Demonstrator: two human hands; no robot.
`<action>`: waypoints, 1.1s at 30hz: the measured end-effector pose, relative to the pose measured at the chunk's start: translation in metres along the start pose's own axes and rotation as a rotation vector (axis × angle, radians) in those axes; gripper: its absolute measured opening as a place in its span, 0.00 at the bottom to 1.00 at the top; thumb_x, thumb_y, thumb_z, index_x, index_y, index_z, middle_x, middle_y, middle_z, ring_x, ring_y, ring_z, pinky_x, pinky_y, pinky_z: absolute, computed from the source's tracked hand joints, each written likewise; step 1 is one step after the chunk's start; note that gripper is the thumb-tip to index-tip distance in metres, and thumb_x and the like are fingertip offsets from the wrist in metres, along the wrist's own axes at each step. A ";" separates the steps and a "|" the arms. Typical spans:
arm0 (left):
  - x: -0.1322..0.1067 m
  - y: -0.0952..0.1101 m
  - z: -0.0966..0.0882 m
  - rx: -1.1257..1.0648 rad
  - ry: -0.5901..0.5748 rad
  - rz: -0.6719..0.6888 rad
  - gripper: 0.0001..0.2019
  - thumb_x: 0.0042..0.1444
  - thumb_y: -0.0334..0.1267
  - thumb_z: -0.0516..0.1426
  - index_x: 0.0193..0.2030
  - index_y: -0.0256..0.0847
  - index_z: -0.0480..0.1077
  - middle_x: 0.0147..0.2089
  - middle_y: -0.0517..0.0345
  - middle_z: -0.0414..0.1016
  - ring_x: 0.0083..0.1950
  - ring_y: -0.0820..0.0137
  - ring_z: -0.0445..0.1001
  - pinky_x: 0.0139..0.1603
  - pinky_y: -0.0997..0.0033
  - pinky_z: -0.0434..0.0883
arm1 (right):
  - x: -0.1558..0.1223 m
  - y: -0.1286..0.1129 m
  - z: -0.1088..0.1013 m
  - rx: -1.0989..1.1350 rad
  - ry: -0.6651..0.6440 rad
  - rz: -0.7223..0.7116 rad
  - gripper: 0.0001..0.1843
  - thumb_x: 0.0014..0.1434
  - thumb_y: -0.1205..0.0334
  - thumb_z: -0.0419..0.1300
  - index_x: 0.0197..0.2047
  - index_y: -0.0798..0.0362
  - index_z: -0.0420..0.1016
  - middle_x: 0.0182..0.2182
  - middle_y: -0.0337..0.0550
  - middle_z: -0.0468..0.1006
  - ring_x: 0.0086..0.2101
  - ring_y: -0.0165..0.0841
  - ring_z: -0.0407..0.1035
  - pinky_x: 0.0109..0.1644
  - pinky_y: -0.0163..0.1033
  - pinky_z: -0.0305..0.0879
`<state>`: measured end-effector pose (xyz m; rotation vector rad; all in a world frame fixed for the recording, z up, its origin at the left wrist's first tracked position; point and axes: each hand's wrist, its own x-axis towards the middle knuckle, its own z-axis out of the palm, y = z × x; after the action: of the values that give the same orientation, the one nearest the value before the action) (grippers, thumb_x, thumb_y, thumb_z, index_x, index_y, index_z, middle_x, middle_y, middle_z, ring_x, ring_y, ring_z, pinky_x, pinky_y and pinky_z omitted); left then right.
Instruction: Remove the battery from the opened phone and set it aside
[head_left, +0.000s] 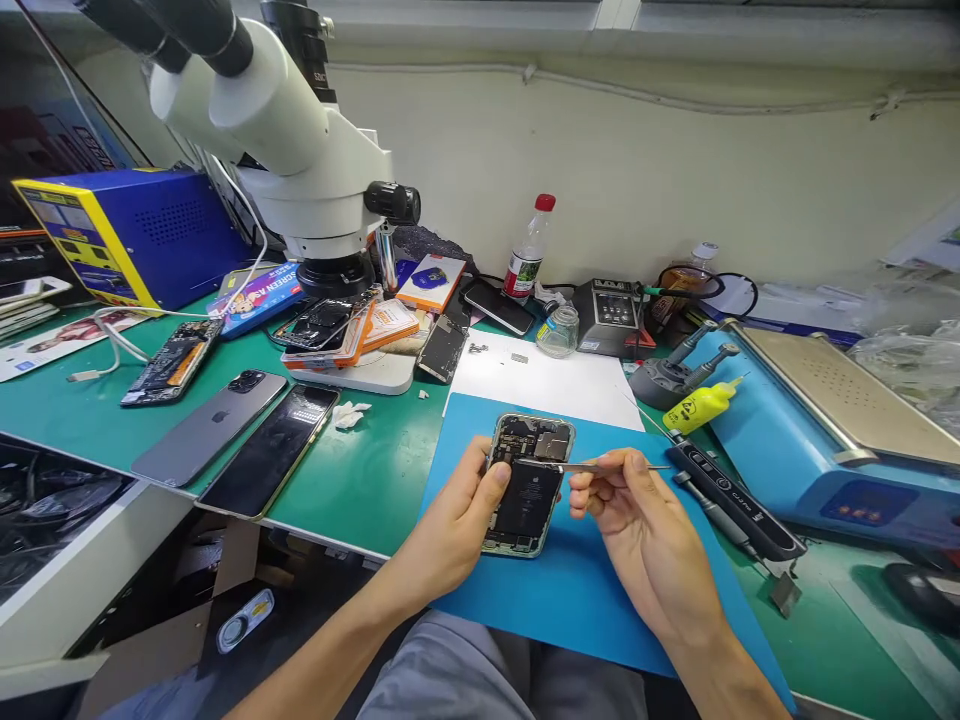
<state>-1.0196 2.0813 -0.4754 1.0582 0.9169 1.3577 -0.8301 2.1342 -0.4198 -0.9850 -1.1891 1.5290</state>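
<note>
Our right hand's fingers (652, 530) pinch a slim, silvery metal tool (586, 467), its tip over the opened, black-batteried smartphone (531, 498); our left hand (463, 505), closed around its edge, holds it above the flat blue mat (570, 605).

A white binocular microscope (330, 165) stands beside a boxy blue-and-yellow device (169, 235); a clear, red-capped plastic bottle (525, 262) stands near a round, clear glass jar (559, 332).
</note>
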 end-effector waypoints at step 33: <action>-0.002 0.007 0.001 0.002 0.017 0.016 0.20 0.73 0.57 0.52 0.58 0.45 0.71 0.57 0.52 0.77 0.56 0.63 0.74 0.57 0.68 0.73 | 0.005 -0.001 -0.002 0.069 -0.028 0.099 0.17 0.61 0.43 0.70 0.34 0.48 0.81 0.28 0.43 0.82 0.28 0.31 0.74 0.32 0.33 0.74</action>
<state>-1.0209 2.0788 -0.4689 1.0585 0.9242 1.3811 -0.8293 2.1393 -0.4190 -0.9918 -1.1141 1.6555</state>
